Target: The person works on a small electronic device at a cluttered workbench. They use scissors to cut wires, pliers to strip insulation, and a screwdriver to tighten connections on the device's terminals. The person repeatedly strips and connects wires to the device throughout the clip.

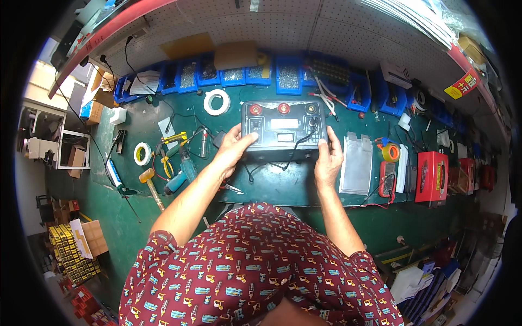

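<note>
Both hands hold a black battery box (266, 138) above the green workbench. Its top carries two red round knobs, a dark one at the right, a white label and a small display window. My left hand (234, 149) grips the lower left corner, thumb lying on the top face. At the lower right corner, my right hand (328, 162) has its thumb on the front edge and its fingers along the side. A black cable (296, 148) plugged into the right of the top loops down over the front edge. The box's underside is hidden.
Left on the green workbench (261, 187) lie a teal power drill (186, 167), a mallet (148, 176) and tape rolls (142, 154). A flat silver pouch cell (356, 164), a red multimeter (387, 179) and a red box (432, 176) sit right. Blue parts bins (288, 76) line the back.
</note>
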`<control>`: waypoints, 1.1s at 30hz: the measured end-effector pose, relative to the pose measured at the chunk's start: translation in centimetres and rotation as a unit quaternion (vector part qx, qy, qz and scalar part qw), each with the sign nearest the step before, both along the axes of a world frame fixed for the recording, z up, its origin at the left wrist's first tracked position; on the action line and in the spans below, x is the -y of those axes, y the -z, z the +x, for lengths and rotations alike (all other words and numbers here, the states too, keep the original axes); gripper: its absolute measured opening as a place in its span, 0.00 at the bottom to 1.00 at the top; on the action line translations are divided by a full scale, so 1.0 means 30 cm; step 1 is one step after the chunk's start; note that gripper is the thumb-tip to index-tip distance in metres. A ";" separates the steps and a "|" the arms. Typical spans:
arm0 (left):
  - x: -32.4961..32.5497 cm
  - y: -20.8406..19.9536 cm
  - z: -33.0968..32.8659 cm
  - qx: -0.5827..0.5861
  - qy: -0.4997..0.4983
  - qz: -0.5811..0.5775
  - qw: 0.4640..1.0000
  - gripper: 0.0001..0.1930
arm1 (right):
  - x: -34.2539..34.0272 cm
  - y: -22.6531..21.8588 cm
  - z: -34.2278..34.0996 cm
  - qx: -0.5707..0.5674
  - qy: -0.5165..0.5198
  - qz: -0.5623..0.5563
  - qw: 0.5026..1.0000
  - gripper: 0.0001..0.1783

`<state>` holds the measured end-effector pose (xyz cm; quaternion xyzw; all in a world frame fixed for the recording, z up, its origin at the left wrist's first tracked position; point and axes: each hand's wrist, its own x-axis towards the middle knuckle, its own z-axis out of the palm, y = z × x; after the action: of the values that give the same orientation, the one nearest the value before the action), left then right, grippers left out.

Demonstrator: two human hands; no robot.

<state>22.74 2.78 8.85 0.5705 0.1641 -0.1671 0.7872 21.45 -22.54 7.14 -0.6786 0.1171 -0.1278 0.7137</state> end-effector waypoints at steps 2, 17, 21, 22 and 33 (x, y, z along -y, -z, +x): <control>0.006 0.036 -0.029 0.061 -0.006 0.000 0.998 0.36 | -0.002 -0.011 -0.003 -0.002 -0.002 -0.002 1.000 0.26; 0.036 0.092 -0.058 0.135 -0.023 0.087 0.987 0.45 | 0.010 0.048 -0.001 0.011 -0.004 -0.048 0.999 0.26; 0.044 0.097 -0.056 0.143 -0.033 0.072 0.987 0.47 | 0.004 0.048 0.001 0.032 0.001 -0.069 0.997 0.26; 0.047 0.082 -0.059 0.140 -0.035 0.073 0.987 0.48 | 0.004 0.042 -0.002 0.032 0.002 -0.071 0.997 0.26; 0.054 0.112 -0.063 0.121 -0.047 0.107 0.986 0.41 | 0.011 0.049 -0.006 0.051 -0.004 -0.114 0.992 0.26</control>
<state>20.84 1.14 5.50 0.6591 0.1110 -0.0408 0.7427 21.28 -22.88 5.66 -0.7485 0.0621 -0.1719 0.6375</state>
